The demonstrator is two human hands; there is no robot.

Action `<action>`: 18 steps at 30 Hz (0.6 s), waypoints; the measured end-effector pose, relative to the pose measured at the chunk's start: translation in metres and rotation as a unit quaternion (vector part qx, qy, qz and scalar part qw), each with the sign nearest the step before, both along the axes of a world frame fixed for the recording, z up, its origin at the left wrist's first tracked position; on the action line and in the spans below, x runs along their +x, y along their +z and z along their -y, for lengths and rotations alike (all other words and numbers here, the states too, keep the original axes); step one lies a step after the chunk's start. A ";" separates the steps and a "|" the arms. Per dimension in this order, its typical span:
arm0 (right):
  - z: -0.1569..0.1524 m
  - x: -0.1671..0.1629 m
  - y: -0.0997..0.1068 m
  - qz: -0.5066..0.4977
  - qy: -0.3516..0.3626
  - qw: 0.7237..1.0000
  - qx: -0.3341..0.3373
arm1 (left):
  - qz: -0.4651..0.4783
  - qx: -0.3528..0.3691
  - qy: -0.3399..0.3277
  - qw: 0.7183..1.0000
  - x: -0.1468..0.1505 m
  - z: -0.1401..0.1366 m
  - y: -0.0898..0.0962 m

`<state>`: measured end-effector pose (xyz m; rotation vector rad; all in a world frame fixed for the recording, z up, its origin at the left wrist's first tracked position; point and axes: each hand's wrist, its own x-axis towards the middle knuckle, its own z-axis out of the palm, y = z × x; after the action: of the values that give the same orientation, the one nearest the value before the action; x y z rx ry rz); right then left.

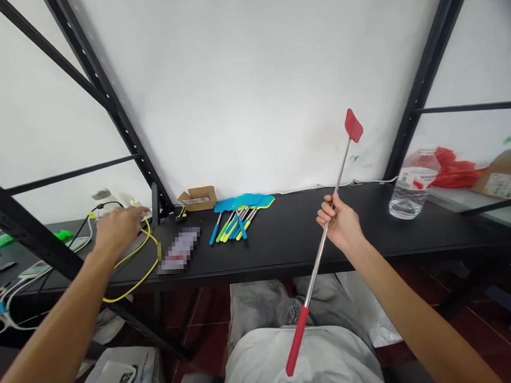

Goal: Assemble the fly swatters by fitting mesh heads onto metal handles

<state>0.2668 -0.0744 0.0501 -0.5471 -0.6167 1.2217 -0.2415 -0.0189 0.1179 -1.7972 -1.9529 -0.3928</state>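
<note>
My right hand (341, 219) is closed around the metal shaft of a telescopic fly swatter (321, 250). Its small red head points up toward the wall, and its red handle hangs down over my lap. To the left, my left hand (119, 227) is raised above the desk beside a yellow cable (151, 265). The fingers there reach to the right, partly blurred, and nothing shows in them. Between the hands, a pile of blue, green and yellow fly swatters (239, 206) lies on the black desk (291, 240), their handles toward me.
A small open cardboard box (198, 199) stands by the wall, with a pixelated flat object (180, 250) in front of it. On the right is a large clear water bottle (412, 186). Black metal frame posts (123, 123) rise at both sides. White cables (12, 309) hang at the left.
</note>
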 end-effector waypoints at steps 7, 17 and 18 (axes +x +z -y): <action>-0.002 -0.002 -0.003 -0.008 0.003 1.000 0.001 | -0.005 -0.104 0.008 0.995 -0.014 -0.012 -0.065; -0.005 -0.003 -0.006 -0.036 0.005 0.999 -0.001 | 0.011 -0.065 -0.078 0.995 -0.037 -0.034 -0.097; -0.005 -0.003 -0.006 -0.039 0.005 0.999 -0.002 | 0.013 -0.046 -0.073 0.996 -0.038 -0.037 -0.098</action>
<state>0.2634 -0.0698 0.0445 -0.4969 -0.5513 1.2480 -0.2791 0.0179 0.0195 -2.0110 -1.8910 -0.3802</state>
